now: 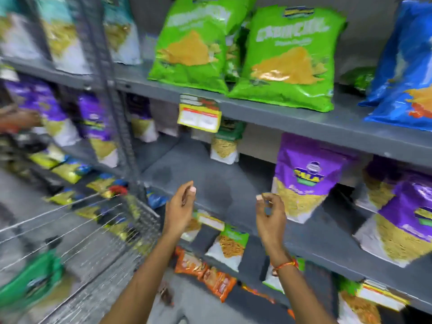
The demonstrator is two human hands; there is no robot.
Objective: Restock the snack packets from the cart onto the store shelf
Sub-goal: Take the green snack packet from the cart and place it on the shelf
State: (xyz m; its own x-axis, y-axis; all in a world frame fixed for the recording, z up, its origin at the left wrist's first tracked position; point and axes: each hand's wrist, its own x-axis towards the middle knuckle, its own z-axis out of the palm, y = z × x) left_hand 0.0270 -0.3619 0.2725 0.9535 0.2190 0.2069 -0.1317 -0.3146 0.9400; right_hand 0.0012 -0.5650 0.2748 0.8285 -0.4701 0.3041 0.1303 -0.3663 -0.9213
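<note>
Both hands — the left hand (180, 206) and right hand (271, 213) — hang loosely curled and empty before the shelf's (233, 183) bare front edge, a purple packet (306, 176) standing just right.

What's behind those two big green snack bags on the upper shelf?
Between the two big green bags more green packaging peeks through, apparently further bags behind them. How many, or how deep the upper shelf runs, is hidden. Further right, a dark green packet lies further back.

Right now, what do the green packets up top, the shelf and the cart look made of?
Green packets: glossy plastic film, judging by sheen and crinkles. Shelf: probably grey painted metal, matte and flat-edged. Cart: bare shiny metal wire mesh.
</note>
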